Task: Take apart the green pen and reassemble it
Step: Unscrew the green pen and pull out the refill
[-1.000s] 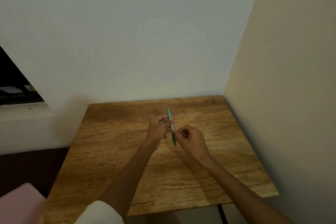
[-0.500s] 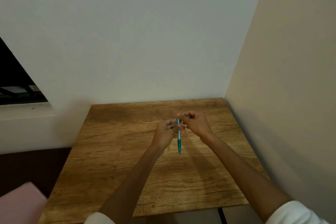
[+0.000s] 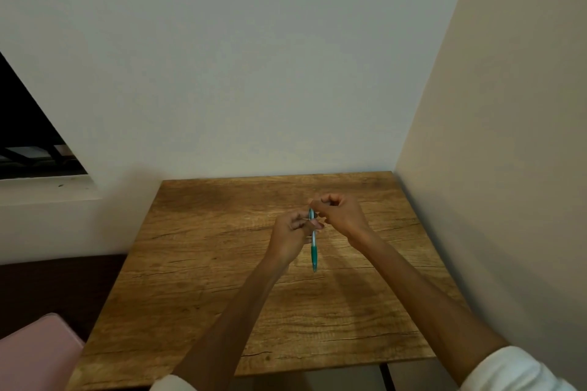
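The green pen (image 3: 313,249) hangs nearly upright above the wooden table (image 3: 203,263), its green grip and tip pointing down toward me. My left hand (image 3: 290,236) pinches the pen's clear middle section between thumb and fingers. My right hand (image 3: 340,216) is curled over the pen's top end, fingertips closed on it. The top end is hidden by my fingers, so I cannot tell whether any part has come apart.
The table stands in a corner, with a white wall (image 3: 254,73) behind it and a beige wall (image 3: 492,168) along its right edge. A pink cushion (image 3: 35,355) sits at the lower left, and a dark opening (image 3: 22,136) lies at the far left.
The pen was turned so its green grip end hangs down. My right hand moved from the pen's lower part up to its top end. Since half a second ago, little has moved.
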